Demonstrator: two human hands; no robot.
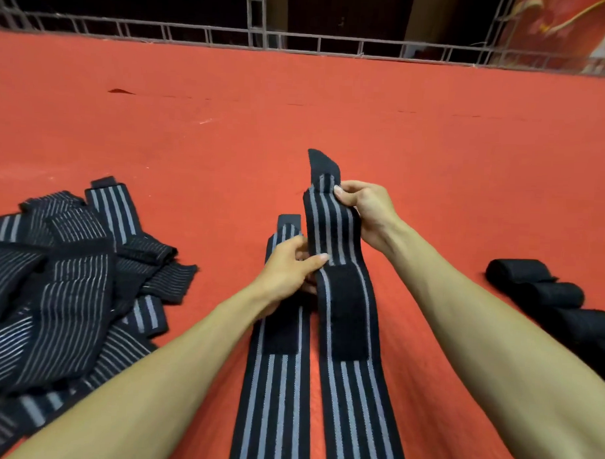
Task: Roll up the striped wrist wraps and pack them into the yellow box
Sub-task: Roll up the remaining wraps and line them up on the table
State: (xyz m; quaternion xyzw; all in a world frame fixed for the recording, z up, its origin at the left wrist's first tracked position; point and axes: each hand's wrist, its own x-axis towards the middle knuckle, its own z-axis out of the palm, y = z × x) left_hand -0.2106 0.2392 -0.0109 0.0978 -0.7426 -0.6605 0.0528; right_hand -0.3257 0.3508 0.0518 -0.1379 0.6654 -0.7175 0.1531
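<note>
**Two hands lift one end of a striped wrap, ready to start rolling**

Seen from the person's head, looking down over a red mat (298, 109).

Far left, a loose pile (70, 272) of black, grey-striped wraps lies in a heap on the mat. These look like the ones waiting to be rolled, kept within reach of the left arm.

In the centre, two wraps run side by side away from the person. The flat wrap (275, 383) lies on the mat, probably set out as the next one. The left hand (289, 266) sits over its far end, but pinches the raised wrap (332, 230) beside it, thumb across the striped face and fingers curled behind. That pinch seems to steady the strap midway.

The right hand (363, 211) grips the same wrap higher up, fingers curled round its edge just below the black tab. The far end stands up off the mat, likely so that it can be folded over to begin the roll.

Far right, several dark rolls (549, 296) lie in a row, apparently finished and set apart from the pile.

The box is not in view. A metal rail (300, 44) borders the mat's far edge.
</note>
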